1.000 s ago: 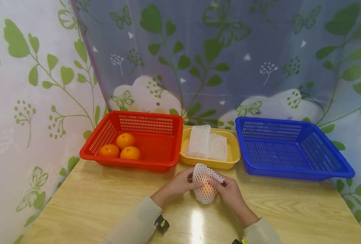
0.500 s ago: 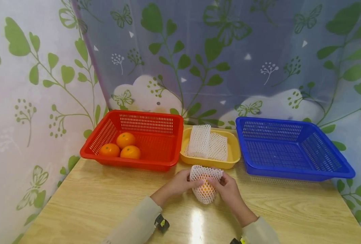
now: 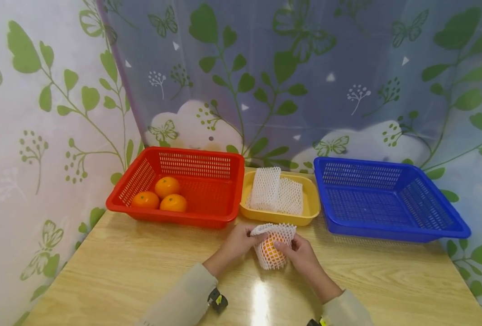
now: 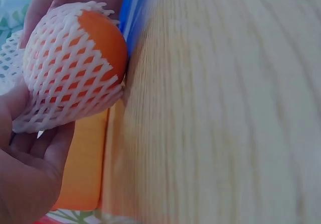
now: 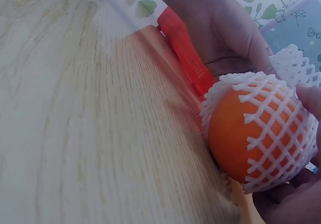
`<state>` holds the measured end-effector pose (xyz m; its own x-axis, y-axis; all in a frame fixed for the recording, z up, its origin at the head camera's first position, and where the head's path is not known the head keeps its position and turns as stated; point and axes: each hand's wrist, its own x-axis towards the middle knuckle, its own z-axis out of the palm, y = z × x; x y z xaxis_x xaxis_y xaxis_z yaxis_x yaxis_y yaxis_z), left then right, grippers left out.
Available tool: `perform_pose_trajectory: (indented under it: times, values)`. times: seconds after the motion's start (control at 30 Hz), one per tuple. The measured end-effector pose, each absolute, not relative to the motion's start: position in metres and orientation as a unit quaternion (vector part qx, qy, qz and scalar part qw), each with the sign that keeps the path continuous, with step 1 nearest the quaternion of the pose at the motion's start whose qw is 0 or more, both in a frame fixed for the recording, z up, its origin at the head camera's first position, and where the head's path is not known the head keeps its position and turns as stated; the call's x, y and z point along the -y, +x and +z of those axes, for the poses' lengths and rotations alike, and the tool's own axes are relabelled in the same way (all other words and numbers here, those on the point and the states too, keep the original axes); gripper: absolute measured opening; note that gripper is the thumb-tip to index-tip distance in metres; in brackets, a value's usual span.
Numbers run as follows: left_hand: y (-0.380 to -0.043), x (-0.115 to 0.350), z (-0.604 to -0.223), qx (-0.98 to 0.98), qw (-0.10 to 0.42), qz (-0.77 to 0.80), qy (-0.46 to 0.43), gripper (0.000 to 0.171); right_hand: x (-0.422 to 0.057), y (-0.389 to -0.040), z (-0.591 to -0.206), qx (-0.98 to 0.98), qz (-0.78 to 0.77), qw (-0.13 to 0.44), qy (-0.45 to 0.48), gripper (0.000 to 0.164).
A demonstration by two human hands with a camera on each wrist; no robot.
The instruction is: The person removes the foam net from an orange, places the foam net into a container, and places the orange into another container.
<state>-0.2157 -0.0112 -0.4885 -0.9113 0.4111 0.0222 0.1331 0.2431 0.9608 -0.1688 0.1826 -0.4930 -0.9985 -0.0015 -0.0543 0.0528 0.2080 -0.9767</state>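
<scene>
An orange (image 5: 228, 136) sits inside a white foam net sleeve (image 3: 274, 259), held between both hands just above the table in front of the yellow tray. My left hand (image 3: 237, 242) pinches the sleeve's upper left rim, thumb in front. My right hand (image 3: 303, 259) grips the right side, its thumb lying on the netted fruit. In the left wrist view the sleeve (image 4: 65, 68) wraps most of the orange (image 4: 108, 40), whose lower end is bare. The right wrist view shows the same bare end, with the net's loose upper part between the hands.
A red basket (image 3: 208, 219) with 3 oranges (image 3: 167, 186) stands at the back left. Beside it is a yellow tray (image 3: 312, 199) holding folded foam net sleeves (image 3: 266, 188). The blue basket (image 3: 395, 228) is at the right. All stand on a wooden table (image 3: 143, 262) before a patterned curtain.
The sleeve's upper rim has been spread and drawn lower around the orange, whose bottom shows more. My left hand has shifted slightly along the rim. Baskets and tray stay put.
</scene>
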Motion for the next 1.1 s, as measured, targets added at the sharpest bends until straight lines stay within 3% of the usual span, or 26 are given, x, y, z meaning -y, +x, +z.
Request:
perform_pose_trajectory:
  times: [0.2, 0.53, 0.9, 1.1]
  values:
    - [-0.215, 0.012, -0.487, -0.790, 0.107, 0.566, 0.210, 0.026, -0.181, -0.167, -0.495, -0.766, -0.643, 0.021, 0.015, 0.032]
    - [-0.211, 0.013, -0.483, -0.789, 0.154, 0.551, 0.222, 0.041, -0.179, -0.164, -0.496, -0.765, -0.644, 0.004, 0.022, 0.028]
    - [-0.209, 0.016, -0.489, -0.787, 0.161, 0.539, 0.252, 0.046, -0.178, -0.168, -0.496, -0.767, -0.640, -0.044, 0.026, 0.023]
    - [-0.210, 0.017, -0.493, -0.782, 0.164, 0.540, 0.264, 0.047, -0.176, -0.167, -0.494, -0.771, -0.636, -0.034, 0.019, 0.027]
